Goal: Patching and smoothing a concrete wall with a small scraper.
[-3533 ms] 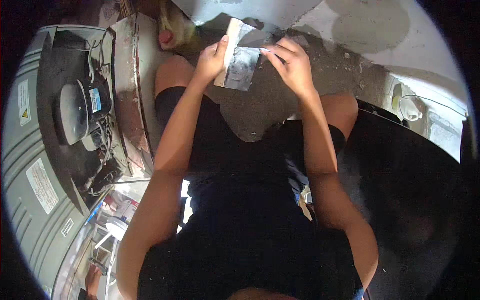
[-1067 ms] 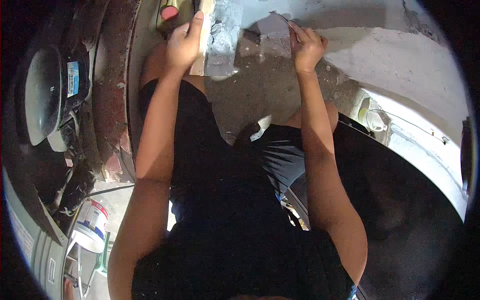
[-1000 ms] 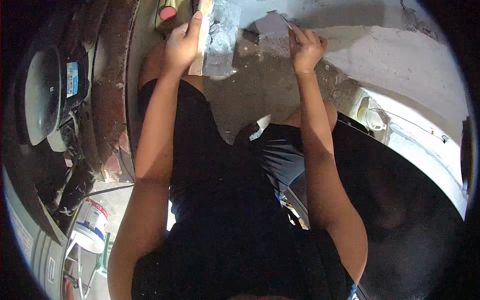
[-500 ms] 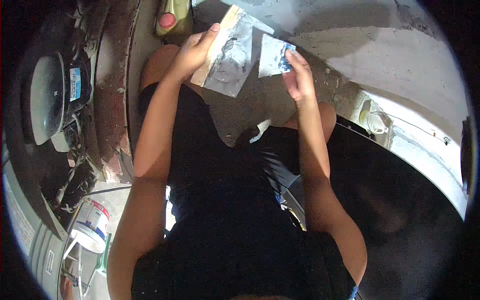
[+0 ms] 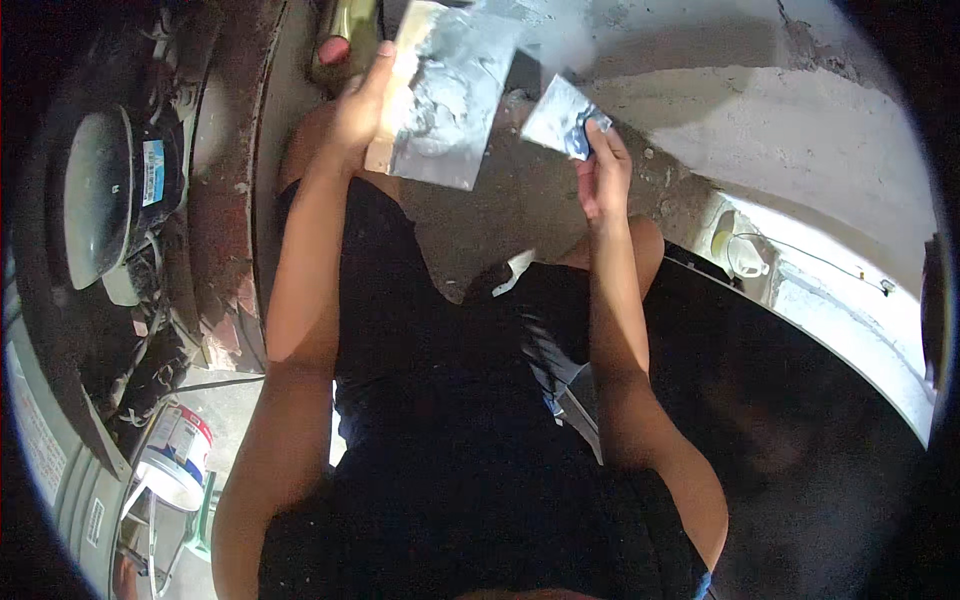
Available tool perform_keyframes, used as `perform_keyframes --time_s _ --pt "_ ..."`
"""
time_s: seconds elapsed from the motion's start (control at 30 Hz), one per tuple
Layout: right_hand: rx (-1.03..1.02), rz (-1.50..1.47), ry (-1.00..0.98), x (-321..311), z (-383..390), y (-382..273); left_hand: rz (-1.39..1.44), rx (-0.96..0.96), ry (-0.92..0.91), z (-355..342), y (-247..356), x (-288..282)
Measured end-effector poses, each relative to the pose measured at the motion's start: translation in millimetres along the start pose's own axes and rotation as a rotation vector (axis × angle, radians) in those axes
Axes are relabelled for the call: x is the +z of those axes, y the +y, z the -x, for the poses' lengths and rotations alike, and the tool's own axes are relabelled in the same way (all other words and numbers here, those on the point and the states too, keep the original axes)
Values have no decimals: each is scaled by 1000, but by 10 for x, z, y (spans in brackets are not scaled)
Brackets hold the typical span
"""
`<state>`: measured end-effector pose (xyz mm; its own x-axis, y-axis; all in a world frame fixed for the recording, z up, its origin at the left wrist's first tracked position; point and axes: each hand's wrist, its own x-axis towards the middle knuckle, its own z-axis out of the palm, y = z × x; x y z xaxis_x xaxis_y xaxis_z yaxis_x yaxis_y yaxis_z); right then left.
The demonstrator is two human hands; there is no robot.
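My left hand [image 5: 362, 110] is closed round the pale wooden edge of a wide metal plastering blade [image 5: 480, 125]. Wet grey-white filler [image 5: 440, 105] lies smeared and lumped over its face. To the right of it, my right hand [image 5: 606, 172] pinches a small scraper blade [image 5: 556, 112] by its blue-marked corner. The scraper is tilted, with whitish smears on it, and stands apart from the wide blade. Both tools are held up in front of the wall, above my bent knees.
A rough grey plastered wall [image 5: 680, 110] curves along the far right. A bottle with a pink cap [image 5: 334, 50] stands beyond my left hand. At the lower left are a white bucket [image 5: 178, 445] and a dark rounded machine part [image 5: 98, 200]. A white jug [image 5: 742, 255] sits at right.
The wide blade in my left hand has shifted a little left and turned more upright. In my right hand the small scraper has rotated and moved slightly to the right.
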<state>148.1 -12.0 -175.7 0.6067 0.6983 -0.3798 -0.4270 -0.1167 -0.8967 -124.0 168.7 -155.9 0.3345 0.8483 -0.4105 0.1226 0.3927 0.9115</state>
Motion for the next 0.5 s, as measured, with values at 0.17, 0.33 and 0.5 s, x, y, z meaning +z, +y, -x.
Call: perform_keyframes --time_s 0.17,0.33,0.5 --pt "-950 910 197 243 -215 -58 199 42 117 -336 -403 -297" --pt "-1175 1078 -38 384 -619 -366 75 40 145 -267 -348 -237" --pt "-1219 1215 -57 444 -797 -600 44 18 96 -214 -260 -189"
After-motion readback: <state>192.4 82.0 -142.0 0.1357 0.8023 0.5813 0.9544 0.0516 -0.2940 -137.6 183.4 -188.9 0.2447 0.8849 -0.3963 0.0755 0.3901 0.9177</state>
